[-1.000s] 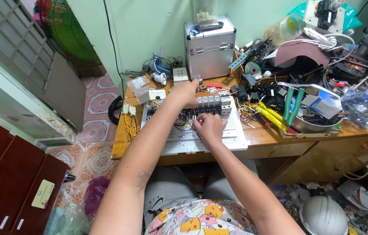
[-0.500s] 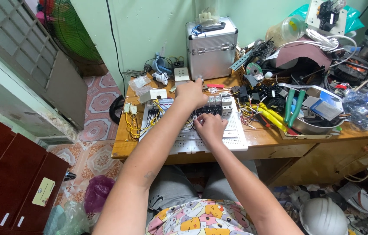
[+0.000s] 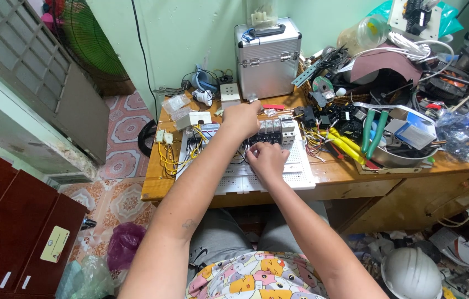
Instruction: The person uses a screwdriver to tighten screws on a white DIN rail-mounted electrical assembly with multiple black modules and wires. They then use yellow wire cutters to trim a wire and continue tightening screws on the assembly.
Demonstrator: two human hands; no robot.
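Seated view down onto my wooden bench (image 3: 334, 180), its right half heaped with tools, cable and parts. A ribbed aluminium case (image 3: 267, 61) stands upright at the back edge, against the green wall. At the front edge, just left of centre, lies the white perforated mounting panel (image 3: 295, 166), flat, rectangular and matt. A row of grey boxy circuit breakers (image 3: 277, 128) is already seated across the panel's middle; yellow and black wires (image 3: 182, 152) run loose from its left side, so by my judgement the mounting is largely done and the wiring is only partly dressed. My left hand (image 3: 242, 118) is curled at the row's back left end, closed on a small pale part (image 3: 252, 99) that I cannot identify. My right hand (image 3: 267, 159) rests knuckles-up on the panel just in front of the breakers; whether its fingers pinch a wire I cannot tell. Green-handled pliers (image 3: 373, 133) lie well apart, to the right.
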